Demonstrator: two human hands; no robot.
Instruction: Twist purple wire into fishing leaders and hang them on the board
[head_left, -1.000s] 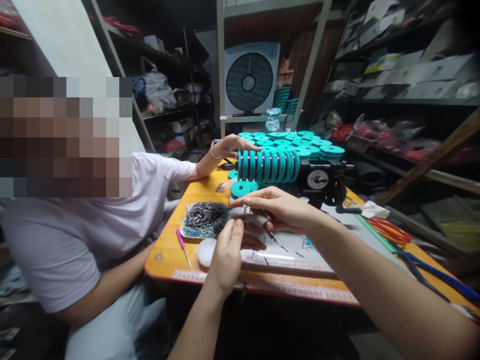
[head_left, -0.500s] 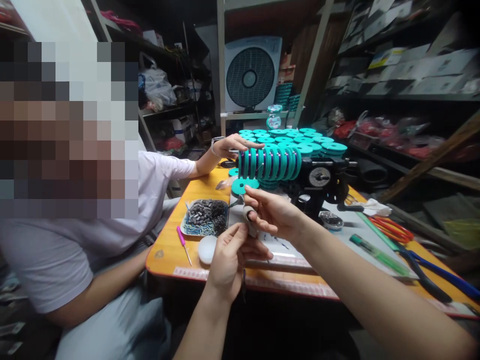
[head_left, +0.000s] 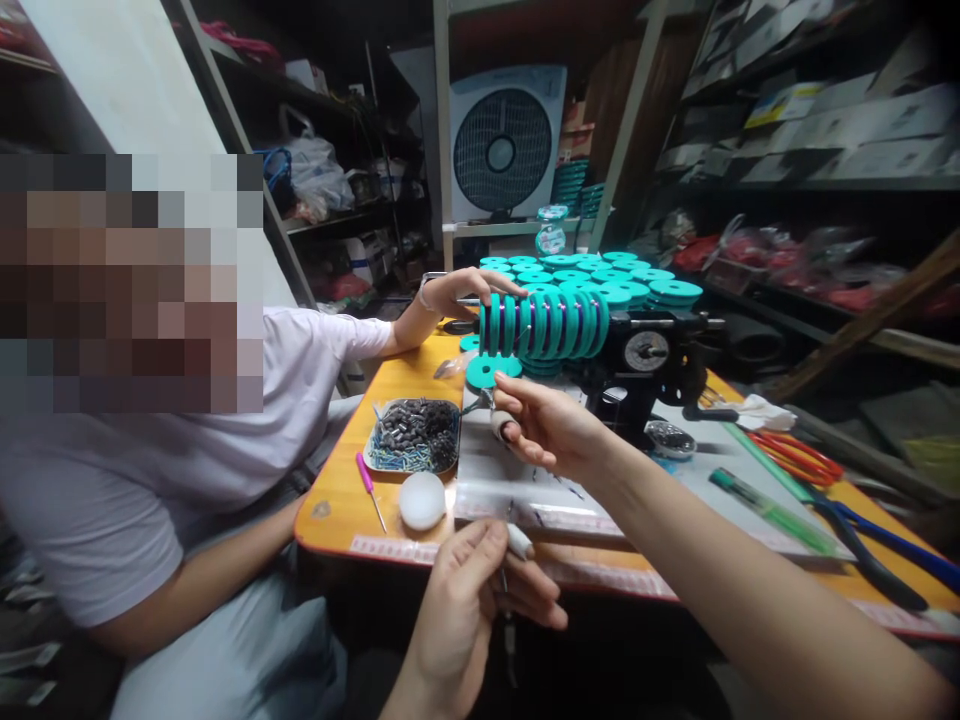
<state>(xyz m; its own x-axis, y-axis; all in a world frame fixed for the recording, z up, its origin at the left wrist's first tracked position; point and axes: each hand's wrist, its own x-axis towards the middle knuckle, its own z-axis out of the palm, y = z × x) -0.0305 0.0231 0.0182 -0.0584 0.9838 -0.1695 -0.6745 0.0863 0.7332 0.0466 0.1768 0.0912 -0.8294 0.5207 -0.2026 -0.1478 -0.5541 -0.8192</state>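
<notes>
My left hand is low, in front of the table's near edge. Its thumb presses against the index finger, which wears a white finger wrap. A thin dark strand with a small pale piece hangs below these fingers; its exact kind is unclear. Above the board, my right hand has thumb and fingertips drawn together, with a pale wrap on one finger. Something small and thin glints at those fingertips, too small to name. Behind it lies a flat teal spool, near a row of teal spools on a black winder.
A tray of small dark metal parts, a white round lump and a pink-handled pick lie left. A co-worker's hand rests on the spool row. Pliers and a green tube lie right.
My left hand has moved down and away from my right hand, towards me, with the thin strand hanging from it. My right hand stays nearly in place.
</notes>
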